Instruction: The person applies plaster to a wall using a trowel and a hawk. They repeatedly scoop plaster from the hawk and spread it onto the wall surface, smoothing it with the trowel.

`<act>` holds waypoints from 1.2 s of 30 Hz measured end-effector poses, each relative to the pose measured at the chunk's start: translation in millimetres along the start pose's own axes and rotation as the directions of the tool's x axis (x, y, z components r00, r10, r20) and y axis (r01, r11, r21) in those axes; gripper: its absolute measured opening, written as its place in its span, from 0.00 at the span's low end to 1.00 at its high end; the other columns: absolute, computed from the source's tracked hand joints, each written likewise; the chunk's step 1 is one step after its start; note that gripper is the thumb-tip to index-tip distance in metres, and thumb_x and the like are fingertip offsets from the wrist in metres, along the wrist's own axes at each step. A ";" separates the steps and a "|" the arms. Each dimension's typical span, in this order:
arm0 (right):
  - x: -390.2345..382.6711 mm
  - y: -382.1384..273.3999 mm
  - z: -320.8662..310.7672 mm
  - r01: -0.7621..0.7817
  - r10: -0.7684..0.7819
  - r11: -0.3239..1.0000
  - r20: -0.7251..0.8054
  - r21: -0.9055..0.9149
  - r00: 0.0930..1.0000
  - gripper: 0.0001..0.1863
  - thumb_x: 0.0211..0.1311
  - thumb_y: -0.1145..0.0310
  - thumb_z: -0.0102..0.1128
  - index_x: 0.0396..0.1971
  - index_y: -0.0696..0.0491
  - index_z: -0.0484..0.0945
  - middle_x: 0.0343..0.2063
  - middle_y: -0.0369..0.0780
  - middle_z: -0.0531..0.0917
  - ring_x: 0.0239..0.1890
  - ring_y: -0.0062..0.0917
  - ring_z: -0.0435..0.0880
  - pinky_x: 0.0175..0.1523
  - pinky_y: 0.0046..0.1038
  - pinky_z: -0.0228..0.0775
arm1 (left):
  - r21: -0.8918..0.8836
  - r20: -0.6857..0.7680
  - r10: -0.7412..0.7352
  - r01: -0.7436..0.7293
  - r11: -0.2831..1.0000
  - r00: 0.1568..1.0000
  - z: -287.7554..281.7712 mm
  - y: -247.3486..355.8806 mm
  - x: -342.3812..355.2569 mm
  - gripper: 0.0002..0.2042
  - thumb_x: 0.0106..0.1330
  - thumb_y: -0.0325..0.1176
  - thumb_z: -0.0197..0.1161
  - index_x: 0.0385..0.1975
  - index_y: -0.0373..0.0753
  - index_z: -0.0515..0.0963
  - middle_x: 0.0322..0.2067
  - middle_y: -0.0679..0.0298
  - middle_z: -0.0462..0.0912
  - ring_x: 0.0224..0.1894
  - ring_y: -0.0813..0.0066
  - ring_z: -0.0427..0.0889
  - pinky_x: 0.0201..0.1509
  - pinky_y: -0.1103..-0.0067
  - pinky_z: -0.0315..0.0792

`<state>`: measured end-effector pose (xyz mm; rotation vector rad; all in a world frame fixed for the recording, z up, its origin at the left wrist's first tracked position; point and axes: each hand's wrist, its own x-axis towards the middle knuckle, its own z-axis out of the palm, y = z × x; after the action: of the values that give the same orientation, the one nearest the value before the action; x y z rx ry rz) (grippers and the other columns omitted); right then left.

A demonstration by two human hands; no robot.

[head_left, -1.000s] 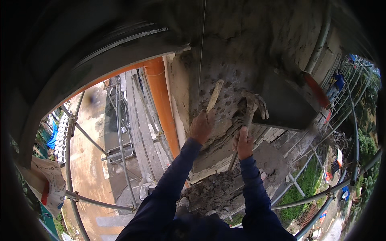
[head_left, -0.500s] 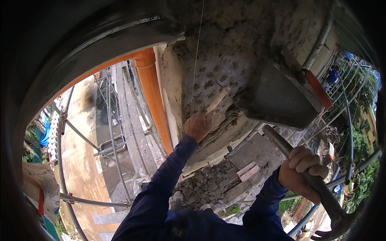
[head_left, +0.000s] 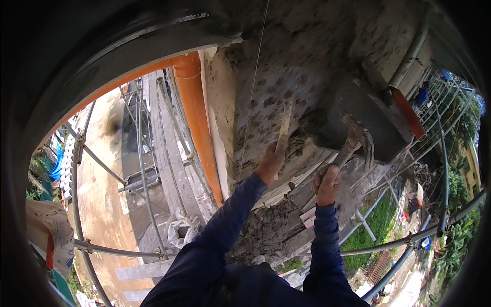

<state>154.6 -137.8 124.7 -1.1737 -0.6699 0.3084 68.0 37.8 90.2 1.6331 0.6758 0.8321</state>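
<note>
With the left hand [head_left: 272, 162] clamped on the pale bar [head_left: 286, 118] at frame centre and the right hand [head_left: 327, 185] gripping the hammer [head_left: 349, 148], strike squarely.

We log an outdoor building site, viewed from a height. Evidence: at 8 o'clock we see a steel scaffold tube [head_left: 120, 250] joined to an upright by a clamp [head_left: 88, 247]; at 9 o'clock, long planks [head_left: 164, 133]. At 1 o'clock we note a rough, pitted wall [head_left: 286, 87]; at 12, a taut string [head_left: 261, 41]. Loose rubble [head_left: 263, 234] lies at 6 o'clock. Between 2 and 3 we find a further lattice of tubes [head_left: 452, 100]; at 4, leafy greenery [head_left: 455, 250] indicates open air.
</note>
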 end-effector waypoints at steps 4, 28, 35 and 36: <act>-11.9 -67.3 4.1 0.275 -0.274 0.959 -0.022 0.076 0.962 0.31 0.61 0.31 0.49 0.29 0.49 0.66 0.13 0.32 0.66 0.12 0.17 0.64 0.16 0.23 0.56 | 0.102 -0.014 0.198 -0.195 0.975 0.980 19.4 -16.8 -36.0 0.24 0.72 0.52 0.53 0.26 0.33 0.72 0.10 0.63 0.66 0.12 0.70 0.68 0.17 0.68 0.61; -47.3 52.2 -16.1 -0.144 0.144 0.990 -0.016 0.002 0.989 0.27 0.65 0.41 0.56 0.21 0.50 0.65 0.11 0.31 0.64 0.10 0.15 0.62 0.15 0.23 0.54 | 0.086 -0.033 -0.193 0.195 0.977 0.981 -29.5 -64.1 -27.2 0.24 0.70 0.51 0.53 0.24 0.32 0.72 0.16 0.46 0.77 0.20 0.46 0.78 0.25 0.59 0.70; -37.7 -100.9 -22.6 0.486 -0.486 0.869 -0.026 0.095 0.873 0.36 0.57 0.25 0.43 0.29 0.50 0.66 0.16 0.34 0.68 0.12 0.17 0.64 0.16 0.23 0.54 | 0.517 -0.068 0.245 -0.176 0.838 0.967 -8.0 -36.4 -25.7 0.23 0.69 0.52 0.54 0.27 0.33 0.73 0.16 0.46 0.77 0.19 0.47 0.78 0.24 0.58 0.70; -30.7 -113.6 -35.0 0.584 -0.619 0.772 0.086 0.252 0.781 0.40 0.54 0.22 0.44 0.33 0.52 0.68 0.17 0.38 0.71 0.14 0.21 0.67 0.18 0.25 0.58 | 0.552 -0.073 0.255 -0.174 0.816 0.964 -14.9 -40.9 -15.5 0.23 0.69 0.52 0.54 0.29 0.33 0.74 0.16 0.46 0.77 0.20 0.46 0.79 0.25 0.57 0.70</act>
<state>139.9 -223.3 211.5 -0.6754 -1.0966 -0.0771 46.7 42.6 49.4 2.2109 0.8974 0.9875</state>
